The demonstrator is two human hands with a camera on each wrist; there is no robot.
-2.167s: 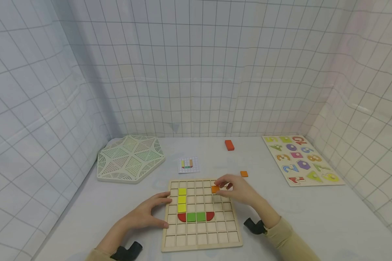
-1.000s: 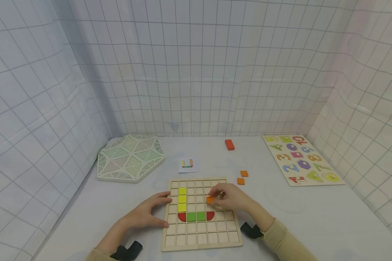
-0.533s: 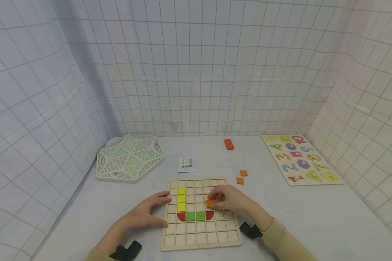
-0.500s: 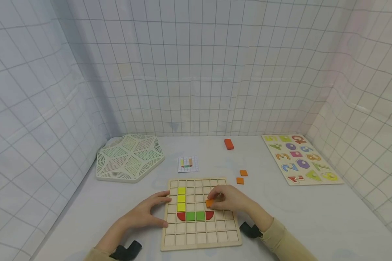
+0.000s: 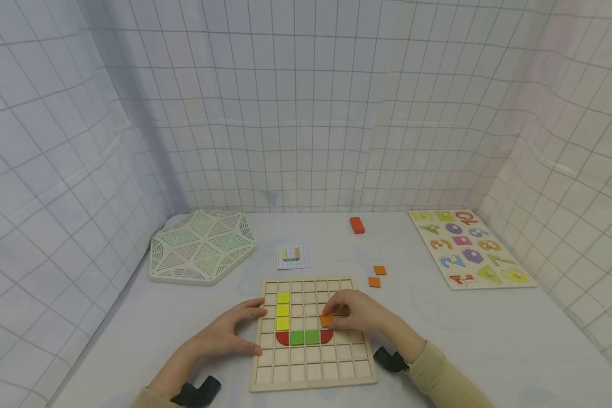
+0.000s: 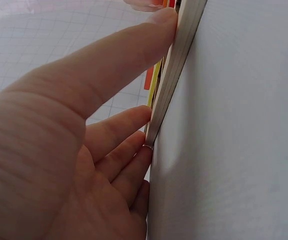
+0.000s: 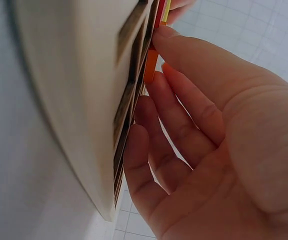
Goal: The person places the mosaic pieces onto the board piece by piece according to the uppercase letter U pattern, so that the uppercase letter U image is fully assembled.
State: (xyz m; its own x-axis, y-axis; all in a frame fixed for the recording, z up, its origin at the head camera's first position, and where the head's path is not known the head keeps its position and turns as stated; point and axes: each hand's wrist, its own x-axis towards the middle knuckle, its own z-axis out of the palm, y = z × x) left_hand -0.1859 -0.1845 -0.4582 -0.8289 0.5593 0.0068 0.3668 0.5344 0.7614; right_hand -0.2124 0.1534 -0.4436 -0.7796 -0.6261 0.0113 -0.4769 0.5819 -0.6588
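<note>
A wooden grid board [image 5: 313,375] lies on the table in the head view. In it sit yellow square tiles [image 5: 283,310] in a column, two green square tiles [image 5: 304,338] and a red quarter-round tile [image 5: 283,338] at either end of the green ones. My right hand [image 5: 359,311] pinches an orange square tile [image 5: 326,321] between thumb and fingers, just above the right red tile [image 5: 326,337]. Whether that tile lies fully in its cell I cannot tell. My left hand [image 5: 226,331] rests against the board's left edge, thumb and fingers spread and touching it.
Two loose orange tiles [image 5: 374,282] lie behind the board's right corner. A small pattern card [image 5: 293,256] lies behind the board, and a red block [image 5: 357,225] farther back. A white hexagonal panel [image 5: 204,249] lies left; a number puzzle board [image 5: 469,249] lies right.
My right hand has moved an orange tile from the board's upper part down towards the right red tile. A second loose orange tile, earlier hidden by the hand, now shows. My left hand stays put.
</note>
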